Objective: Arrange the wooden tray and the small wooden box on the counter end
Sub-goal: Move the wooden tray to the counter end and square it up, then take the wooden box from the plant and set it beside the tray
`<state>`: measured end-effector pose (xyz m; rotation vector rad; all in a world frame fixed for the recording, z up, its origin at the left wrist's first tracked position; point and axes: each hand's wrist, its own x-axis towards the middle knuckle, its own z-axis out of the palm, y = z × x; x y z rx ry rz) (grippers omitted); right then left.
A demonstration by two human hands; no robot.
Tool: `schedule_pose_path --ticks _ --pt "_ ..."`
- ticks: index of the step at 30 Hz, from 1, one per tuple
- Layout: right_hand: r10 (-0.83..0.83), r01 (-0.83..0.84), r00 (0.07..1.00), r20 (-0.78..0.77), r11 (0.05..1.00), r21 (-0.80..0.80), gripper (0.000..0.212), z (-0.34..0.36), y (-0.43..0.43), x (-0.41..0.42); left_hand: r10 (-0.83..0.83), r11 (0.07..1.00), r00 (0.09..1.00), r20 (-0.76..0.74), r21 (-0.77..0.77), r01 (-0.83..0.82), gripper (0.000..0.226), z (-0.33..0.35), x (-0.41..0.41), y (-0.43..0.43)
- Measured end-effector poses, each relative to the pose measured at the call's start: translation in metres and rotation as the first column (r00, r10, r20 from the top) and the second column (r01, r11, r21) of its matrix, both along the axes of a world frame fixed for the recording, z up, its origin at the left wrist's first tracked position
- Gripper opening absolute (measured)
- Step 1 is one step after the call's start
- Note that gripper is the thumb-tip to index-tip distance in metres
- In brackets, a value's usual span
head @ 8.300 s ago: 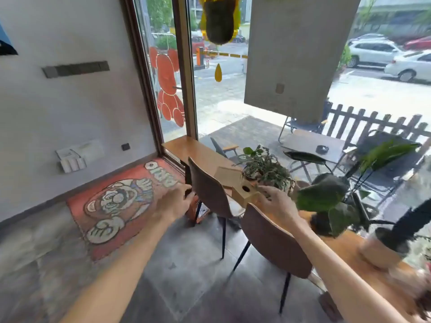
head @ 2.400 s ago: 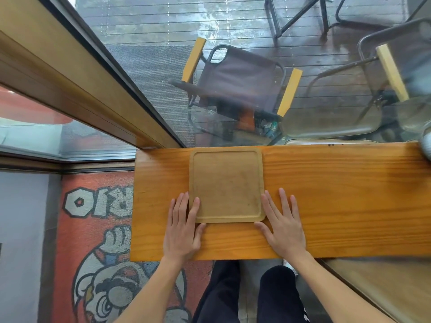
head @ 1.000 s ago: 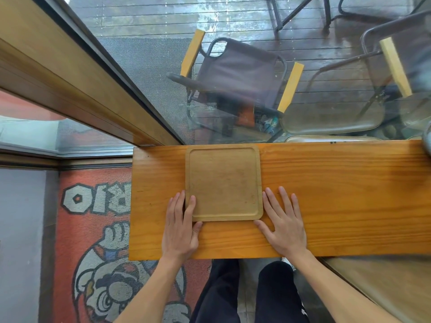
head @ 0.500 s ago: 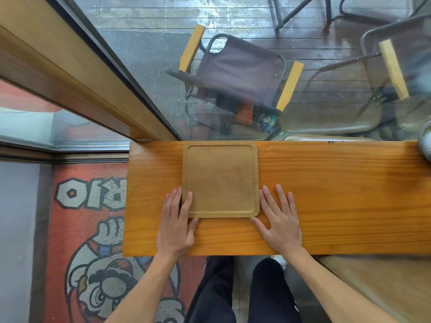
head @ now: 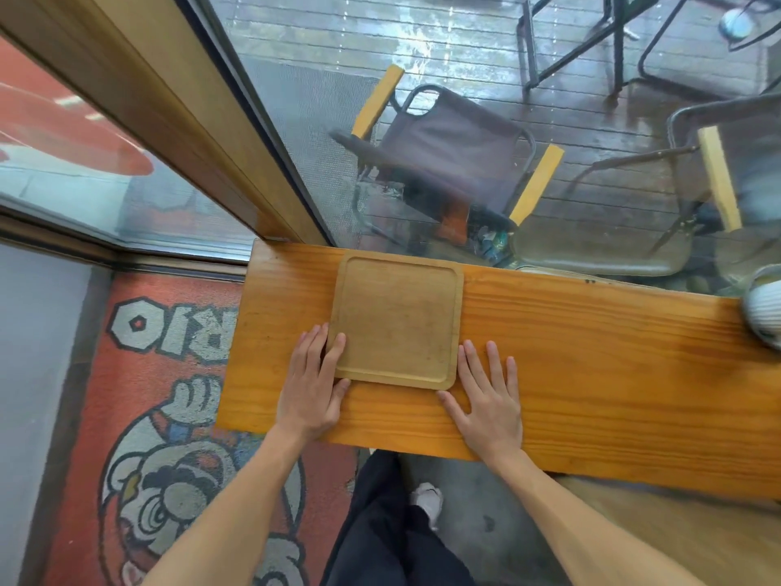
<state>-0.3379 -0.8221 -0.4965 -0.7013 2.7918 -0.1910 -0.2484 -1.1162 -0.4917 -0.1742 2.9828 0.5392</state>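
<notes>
A square wooden tray [head: 397, 319] with a raised rim lies flat near the left end of the orange wooden counter [head: 591, 353], its far edge close to the window. My left hand [head: 312, 387] rests flat on the counter, fingertips touching the tray's near left corner. My right hand [head: 486, 395] lies flat on the counter beside the tray's near right corner, fingers spread. Neither hand holds anything. The small wooden box is not in view.
A white ribbed pot [head: 765, 306] stands at the counter's far right edge. Glass and a wooden window frame [head: 177, 120] run behind the counter. A red cartoon floor mat [head: 160, 416] lies below the counter's left end. My legs show under the near edge.
The tray and both hands stay in nearly the same place over the last second; the view has tilted a little. Much earlier I stood away from the counter, by the chairs.
</notes>
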Motion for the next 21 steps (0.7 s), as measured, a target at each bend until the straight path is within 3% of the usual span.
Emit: schedule_pose_path --ticks 3,6,11,13,15,17,19,21 --pt "-0.005 0.005 1.000 0.029 1.000 -0.015 0.075 0.004 -0.001 0.001 0.004 1.000 0.996 0.093 0.018 -0.006 0.066 0.013 -0.004 0.000" --pt "-0.007 0.011 0.996 0.090 0.999 -0.044 0.075 0.011 0.000 -0.004 0.027 0.998 0.960 0.280 -0.057 -0.012 0.073 0.033 -0.012 0.004" --pt "0.054 0.004 0.912 0.406 0.990 -0.141 0.068 0.041 0.010 -0.022 0.246 0.960 0.802 0.545 -0.251 -0.125 0.073 0.077 -0.044 0.038" --pt "0.068 0.068 0.817 0.573 0.975 -0.213 0.055 0.058 0.020 -0.044 0.376 0.922 0.767 0.520 -0.288 -0.257 0.072 0.098 -0.059 0.071" --pt "-0.014 0.321 0.561 0.828 0.925 -0.202 0.041 0.089 0.036 -0.067 0.471 0.882 0.745 0.472 -0.262 -0.391 0.077 0.115 -0.073 0.113" --pt "-0.080 0.593 0.326 0.942 0.793 -0.138 0.039 0.116 0.066 -0.085 0.522 0.847 0.718 0.461 -0.181 -0.499 0.077 0.131 -0.089 0.162" --pt "-0.088 0.710 0.301 0.949 0.686 -0.162 0.037 0.141 0.110 -0.096 0.523 0.828 0.706 0.478 -0.088 -0.554 0.073 0.144 -0.111 0.216" --pt "-0.110 0.761 0.363 0.925 0.607 -0.226 0.030 0.164 0.165 -0.104 0.478 0.832 0.718 0.505 0.003 -0.555 0.068 0.154 -0.134 0.272"
